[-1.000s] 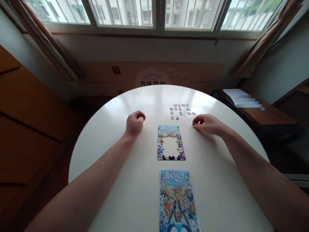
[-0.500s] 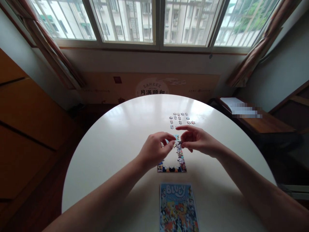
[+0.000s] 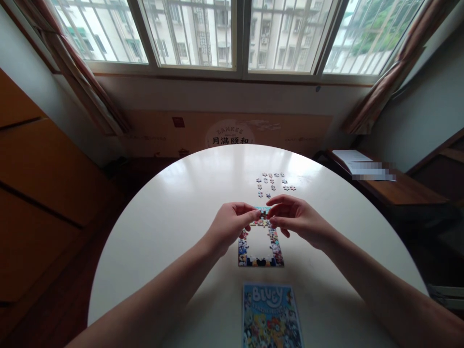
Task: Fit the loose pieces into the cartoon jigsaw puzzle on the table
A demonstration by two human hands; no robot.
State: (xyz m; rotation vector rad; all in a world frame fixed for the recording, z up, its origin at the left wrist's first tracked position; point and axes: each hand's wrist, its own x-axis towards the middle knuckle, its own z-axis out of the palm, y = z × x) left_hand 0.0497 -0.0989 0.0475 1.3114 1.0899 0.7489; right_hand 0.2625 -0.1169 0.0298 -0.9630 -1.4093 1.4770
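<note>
A jigsaw puzzle (image 3: 279,258) lies on the white table, its frame joined around a bare middle, with more pieces joined towards its far end. Over that far end my left hand (image 3: 232,224) has thumb and forefinger closed on a small dark puzzle piece (image 3: 264,213). My right hand (image 3: 299,220) hovers just right of the piece, fingers curved and thumb apart from them. Both hands partly cover the upper part of the puzzle. Beyond them, several loose puzzle pieces (image 3: 273,188) lie spread in loose rows.
Nearest me on the round white table (image 3: 155,232) lies a blue "Bluey" picture sheet or box lid (image 3: 271,314). A wooden side table (image 3: 406,188) with papers (image 3: 357,159) stands at the right. Behind are a printed cardboard panel (image 3: 163,128) and barred windows.
The small piece between my hands has shifted from my right fingertips to my left ones. My right thumb and fingers have parted slightly. The camera view has tilted a little.
</note>
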